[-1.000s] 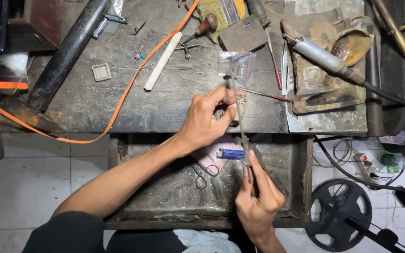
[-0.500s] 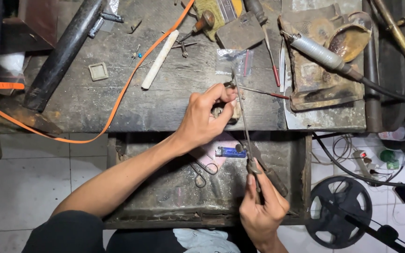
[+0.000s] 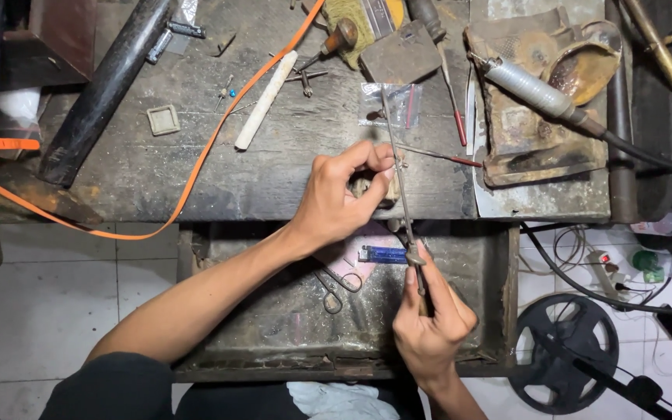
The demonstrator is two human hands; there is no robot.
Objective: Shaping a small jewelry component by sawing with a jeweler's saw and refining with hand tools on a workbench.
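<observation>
Now, left hand [image 3: 341, 196] pinching a small workpiece [image 3: 367, 185], right hand [image 3: 432, 323] closed around a thin file [image 3: 398, 171]

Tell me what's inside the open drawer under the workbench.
In the drawer lie small scissors, a blue lighter and a pink scrap. The right hand, gripping a needle file, covers the right part.
</observation>
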